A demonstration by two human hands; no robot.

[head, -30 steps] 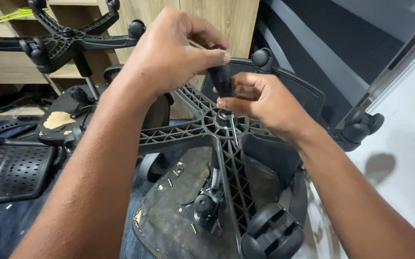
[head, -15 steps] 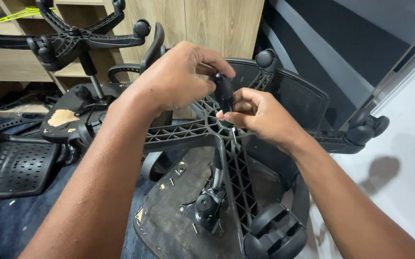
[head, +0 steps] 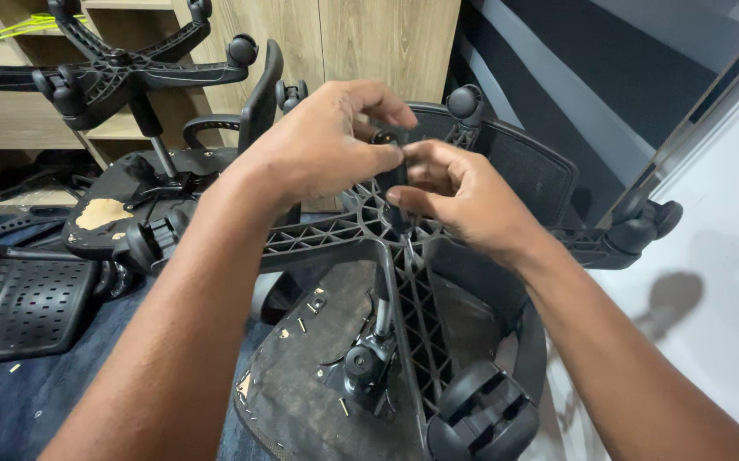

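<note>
An upturned office chair lies before me, its black ribbed star base (head: 412, 299) pointing up, with a castor (head: 482, 418) on the near arm. My left hand (head: 322, 141) and my right hand (head: 463, 192) meet over the hub of the base. Both pinch a small black cylindrical part (head: 392, 166) standing at the hub centre. The part is mostly hidden by my fingers. The worn seat underside (head: 309, 384) shows below, with a mechanism (head: 365, 363) bolted to it.
A second upturned chair with its star base (head: 122, 68) stands at the back left by wooden shelves (head: 11, 128). A perforated black seat panel (head: 19, 307) lies at the left. A mesh backrest (head: 527, 166) sits behind the hub. White floor (head: 711, 324) spreads right.
Both hands have stayed on the black part at the hub. The fingers have shifted around it, and the view has dropped slightly toward the base.
</note>
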